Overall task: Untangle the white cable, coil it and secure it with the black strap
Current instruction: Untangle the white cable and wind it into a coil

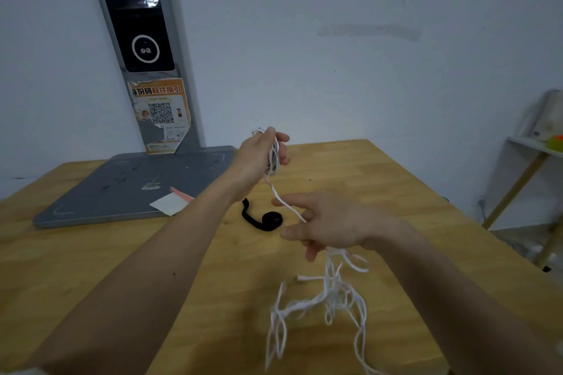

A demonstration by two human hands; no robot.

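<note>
My left hand [259, 155] is raised above the wooden table [106, 256], its fingers closed around several coiled loops of the white cable [323, 298]. A taut strand runs down from that coil to my right hand [326, 225], which holds it loosely between spread fingers. Below my right hand the remaining cable hangs in a blurred, tangled bunch over the table's near side. The black strap [263, 218] lies partly rolled on the table between my two hands, untouched.
A grey flat base [128, 189] with a tall upright panel stands at the table's back left, a white card [169, 203] and a pink strip on its corner. A white shelf [530, 143] stands beyond the table's right edge.
</note>
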